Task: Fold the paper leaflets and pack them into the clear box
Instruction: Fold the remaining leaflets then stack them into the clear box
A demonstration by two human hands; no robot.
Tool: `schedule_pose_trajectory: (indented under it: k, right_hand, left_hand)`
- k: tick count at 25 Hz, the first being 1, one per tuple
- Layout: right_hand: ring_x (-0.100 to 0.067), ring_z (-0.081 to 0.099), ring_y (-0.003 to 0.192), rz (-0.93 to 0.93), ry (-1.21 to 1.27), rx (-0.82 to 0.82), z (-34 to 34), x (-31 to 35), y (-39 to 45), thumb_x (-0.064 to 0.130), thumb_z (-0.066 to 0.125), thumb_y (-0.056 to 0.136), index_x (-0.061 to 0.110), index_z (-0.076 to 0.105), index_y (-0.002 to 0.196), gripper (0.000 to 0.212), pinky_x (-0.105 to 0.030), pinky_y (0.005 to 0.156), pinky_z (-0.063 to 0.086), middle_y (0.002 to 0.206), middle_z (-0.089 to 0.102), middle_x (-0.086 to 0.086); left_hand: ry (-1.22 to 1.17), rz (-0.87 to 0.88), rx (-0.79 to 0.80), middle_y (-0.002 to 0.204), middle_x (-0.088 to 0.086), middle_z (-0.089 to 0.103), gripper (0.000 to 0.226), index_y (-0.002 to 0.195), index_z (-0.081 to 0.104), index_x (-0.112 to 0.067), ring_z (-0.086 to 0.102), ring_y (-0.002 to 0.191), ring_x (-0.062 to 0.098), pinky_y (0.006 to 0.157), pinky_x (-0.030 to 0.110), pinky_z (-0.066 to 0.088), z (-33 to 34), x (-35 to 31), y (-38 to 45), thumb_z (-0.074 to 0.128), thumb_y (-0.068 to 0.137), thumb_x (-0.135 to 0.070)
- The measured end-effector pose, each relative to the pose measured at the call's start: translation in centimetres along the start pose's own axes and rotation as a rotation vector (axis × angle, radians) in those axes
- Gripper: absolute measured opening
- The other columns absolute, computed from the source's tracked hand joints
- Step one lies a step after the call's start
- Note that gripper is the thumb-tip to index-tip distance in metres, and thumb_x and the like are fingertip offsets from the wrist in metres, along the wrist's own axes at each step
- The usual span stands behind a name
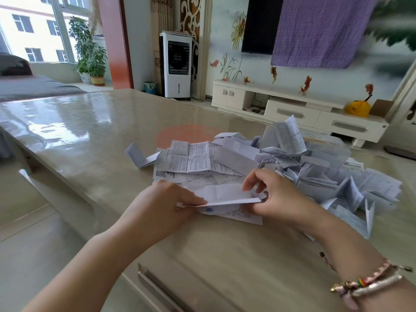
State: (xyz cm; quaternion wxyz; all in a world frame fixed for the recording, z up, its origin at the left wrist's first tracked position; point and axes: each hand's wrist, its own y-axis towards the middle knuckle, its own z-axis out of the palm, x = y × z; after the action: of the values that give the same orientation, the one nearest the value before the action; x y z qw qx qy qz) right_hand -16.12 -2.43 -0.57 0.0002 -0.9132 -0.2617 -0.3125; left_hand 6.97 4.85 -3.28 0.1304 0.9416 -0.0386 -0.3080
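A half-folded white leaflet (225, 195) is held just above the table. My left hand (164, 203) pinches its left end. At its right end my right hand (276, 194) pinches the other end, index finger raised over the fold. Flat printed leaflets (191, 158) lie beyond my hands. To the right sits the clear box (324, 152), crammed with folded leaflets, one sheet (289, 134) sticking up from it. More folded leaflets (351, 194) spill around the box on its near side.
A single folded leaflet (140, 156) lies apart to the left of the pile. The glossy beige table (90, 131) stretches far to the left and back. Its front edge with a drawer handle (157, 289) runs below my arms.
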Motion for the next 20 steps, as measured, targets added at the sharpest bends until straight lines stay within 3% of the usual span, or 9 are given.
schedule_pose_trajectory:
  k: [3,5,9,11,13,14,17,20]
  right_hand:
    - [0.002,0.049,0.057,0.054,0.094,0.079,-0.3,-0.1,0.0,0.014,0.076,0.073,0.024,0.069,0.074,0.012,-0.013,0.057,0.040,0.071,0.064,0.008]
    - [0.002,0.050,0.056,0.077,0.124,0.123,-0.6,-0.2,0.0,0.015,0.075,0.076,0.023,0.071,0.074,0.009,-0.012,0.057,0.040,0.069,0.065,0.008]
    - [0.003,0.053,0.059,0.087,0.275,0.053,-0.6,0.1,0.3,0.016,0.073,0.082,0.014,0.071,0.077,0.006,-0.010,0.061,0.042,0.066,0.065,0.011]
    - [-0.001,0.063,0.071,0.078,0.479,-0.027,-0.4,0.4,0.5,0.014,0.072,0.083,0.009,0.072,0.087,0.007,-0.010,0.068,0.048,0.078,0.072,0.008]
    - [-0.010,0.070,0.085,0.084,0.652,-0.063,-0.3,0.6,0.5,0.013,0.071,0.082,0.007,0.072,0.099,0.017,-0.014,0.076,0.053,0.093,0.075,0.000]
    - [-0.009,0.071,0.084,0.098,0.693,-0.072,-0.4,0.8,0.4,0.015,0.071,0.082,0.008,0.072,0.100,0.019,-0.013,0.073,0.053,0.093,0.075,-0.002]
    - [-0.007,0.063,0.062,0.144,0.764,-0.087,-0.4,1.4,0.3,0.024,0.072,0.078,0.010,0.073,0.091,0.019,-0.011,0.058,0.045,0.078,0.075,-0.006]
    - [-0.008,0.056,0.055,0.184,0.854,-0.120,0.0,1.5,0.6,0.027,0.074,0.069,0.011,0.073,0.089,0.026,-0.017,0.055,0.036,0.074,0.073,-0.010]
  left_hand:
    - [-0.128,-0.053,-0.015,0.085,-0.028,0.070,0.020,0.083,0.067,-0.058,0.066,0.087,-0.001,0.081,0.033,0.054,0.1,-0.3,0.1,0.072,0.079,-0.039]
    - [-0.160,-0.059,-0.010,0.079,-0.026,0.070,0.009,0.079,0.074,-0.047,0.065,0.080,0.000,0.078,0.032,0.053,0.0,-0.5,0.3,0.072,0.080,-0.038]
    - [-0.247,-0.104,-0.095,0.056,-0.009,0.059,0.015,0.066,0.074,-0.028,0.048,0.056,0.004,0.058,0.023,0.040,0.3,-0.7,0.8,0.073,0.081,-0.027]
    - [-0.395,-0.144,-0.177,0.049,-0.007,0.045,0.016,0.065,0.072,-0.018,0.037,0.051,0.005,0.053,0.019,0.031,0.1,-1.3,1.1,0.076,0.079,-0.024]
    - [-0.635,-0.166,-0.231,0.057,0.002,0.057,0.011,0.073,0.073,-0.011,0.048,0.057,0.008,0.059,0.021,0.038,-0.5,-2.0,1.5,0.077,0.079,-0.020]
    - [-0.757,-0.177,-0.253,0.067,0.008,0.065,0.009,0.078,0.073,-0.008,0.056,0.064,0.011,0.063,0.025,0.045,-0.8,-2.4,1.6,0.076,0.080,-0.016]
    - [-0.955,-0.253,-0.254,0.080,0.008,0.070,0.012,0.093,0.071,-0.008,0.066,0.071,0.015,0.065,0.026,0.057,-1.3,-3.4,1.6,0.071,0.083,-0.015]
    - [-0.935,-0.367,-0.157,0.090,0.010,0.071,0.029,0.106,0.067,-0.014,0.071,0.073,0.020,0.059,0.028,0.057,-0.9,-3.7,1.6,0.076,0.079,-0.021]
